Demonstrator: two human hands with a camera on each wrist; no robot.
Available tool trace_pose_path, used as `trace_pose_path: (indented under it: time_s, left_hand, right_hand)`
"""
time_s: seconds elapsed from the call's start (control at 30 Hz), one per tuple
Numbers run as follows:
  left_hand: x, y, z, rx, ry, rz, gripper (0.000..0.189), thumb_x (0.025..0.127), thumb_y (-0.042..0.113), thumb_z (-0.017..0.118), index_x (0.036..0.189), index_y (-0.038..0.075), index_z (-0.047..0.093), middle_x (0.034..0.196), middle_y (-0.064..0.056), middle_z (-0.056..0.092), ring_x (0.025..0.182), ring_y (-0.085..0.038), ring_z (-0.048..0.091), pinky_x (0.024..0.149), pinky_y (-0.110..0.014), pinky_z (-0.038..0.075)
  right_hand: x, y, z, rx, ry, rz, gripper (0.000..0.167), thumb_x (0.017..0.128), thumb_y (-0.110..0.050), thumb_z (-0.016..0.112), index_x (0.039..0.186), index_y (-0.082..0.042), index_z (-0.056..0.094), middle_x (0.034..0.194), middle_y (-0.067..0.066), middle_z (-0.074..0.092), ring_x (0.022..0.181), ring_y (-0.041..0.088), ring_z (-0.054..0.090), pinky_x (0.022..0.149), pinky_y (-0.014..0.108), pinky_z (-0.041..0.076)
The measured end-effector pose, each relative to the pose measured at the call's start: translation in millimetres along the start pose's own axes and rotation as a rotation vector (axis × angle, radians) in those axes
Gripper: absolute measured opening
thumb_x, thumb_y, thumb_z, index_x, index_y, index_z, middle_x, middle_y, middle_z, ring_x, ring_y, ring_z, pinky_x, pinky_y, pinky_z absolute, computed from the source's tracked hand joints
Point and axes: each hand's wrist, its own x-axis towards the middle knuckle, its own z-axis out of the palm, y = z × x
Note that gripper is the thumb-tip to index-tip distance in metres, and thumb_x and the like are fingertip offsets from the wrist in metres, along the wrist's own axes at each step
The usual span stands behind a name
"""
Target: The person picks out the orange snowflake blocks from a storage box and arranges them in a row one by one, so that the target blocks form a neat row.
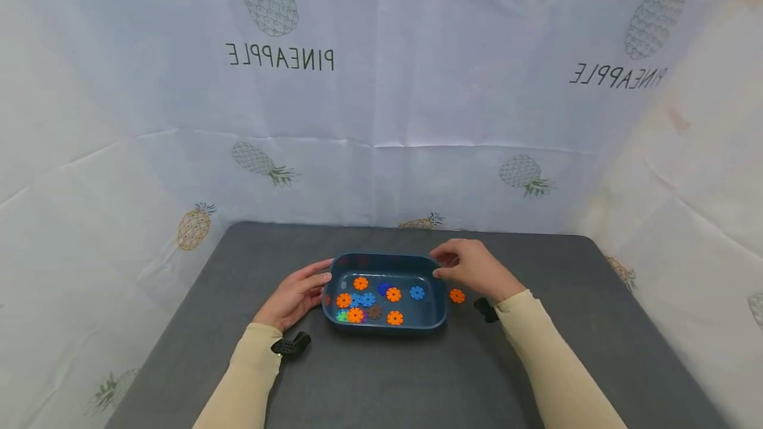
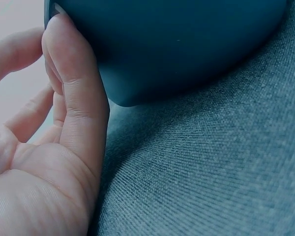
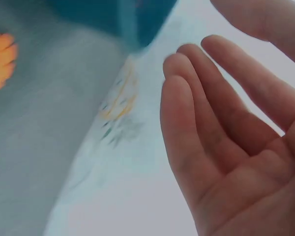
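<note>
A dark blue rectangular tray [image 1: 387, 331] holds several notched plastic discs: orange ones [image 1: 360, 284], light blue ones [image 1: 417, 292], and a dark blue, a green and a brown disc [image 1: 374, 312]. My left hand [image 1: 297, 295] holds the tray's left end, with the thumb [image 2: 73, 64] at the rim and the other fingers spread along the outside. Over the tray's back right corner hovers my right hand [image 1: 473, 270], its fingers [image 3: 182, 123] loosely bent with nothing between them. Just outside the tray's right wall, one orange disc [image 1: 457, 296] lies on the table, below the right hand.
The dark grey table [image 1: 381, 382] reaches back to a white curtain [image 1: 381, 98] printed with pineapples, which also hangs at both sides. Black straps [image 1: 291, 344] with camera mounts sit at the wrists, over cream sleeves [image 1: 244, 376].
</note>
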Motion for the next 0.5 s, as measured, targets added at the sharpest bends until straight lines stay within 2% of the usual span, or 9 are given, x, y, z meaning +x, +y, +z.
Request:
trace_pose_path:
  time_s: [0.1, 0.23, 0.37, 0.5]
  left_hand:
    - [0.0, 1.0, -1.8, 0.001, 0.001, -0.004, 0.068, 0.107, 0.03, 0.071, 0.167, 0.016, 0.042, 0.155, -0.01, 0.061, 0.117, -0.019, 0.071, 0.098, -0.032, 0.062]
    - [0.5, 0.2, -3.2, -0.002, 0.003, 0.006, 0.067, 0.107, 0.03, 0.071, 0.166, 0.016, 0.043, 0.155, -0.011, 0.061, 0.117, -0.02, 0.071, 0.098, -0.032, 0.062]
    - [1.4, -2.3, -3.9, 0.005, -0.015, 0.023, 0.067, 0.108, 0.029, 0.07, 0.167, 0.015, 0.042, 0.153, -0.011, 0.062, 0.116, -0.02, 0.071, 0.098, -0.032, 0.062]
    - [1.9, -2.9, -3.9, 0.003, -0.026, 0.026, 0.067, 0.108, 0.029, 0.069, 0.167, 0.014, 0.042, 0.152, -0.009, 0.063, 0.115, -0.019, 0.071, 0.098, -0.032, 0.062]
  right_hand:
    - [19.0, -23, 5, -0.048, -0.088, -0.058, 0.04, 0.097, -0.02, 0.083, 0.136, -0.01, 0.075, 0.128, 0.009, 0.076, 0.112, 0.021, 0.07, 0.098, 0.044, 0.062]
    - [41.7, -43, 24, -0.108, -0.202, -0.116, 0.04, 0.096, -0.015, 0.084, 0.135, -0.009, 0.075, 0.128, 0.008, 0.077, 0.108, 0.019, 0.071, 0.097, 0.041, 0.062]
    - [55.0, -53, 46, -0.175, -0.279, -0.112, 0.035, 0.095, -0.013, 0.084, 0.129, -0.008, 0.078, 0.122, 0.008, 0.077, 0.103, 0.017, 0.07, 0.097, 0.041, 0.062]
    - [59.5, -60, 61, -0.25, -0.308, -0.082, 0.032, 0.095, -0.015, 0.085, 0.125, -0.009, 0.079, 0.117, 0.007, 0.078, 0.1, 0.018, 0.069, 0.097, 0.043, 0.062]
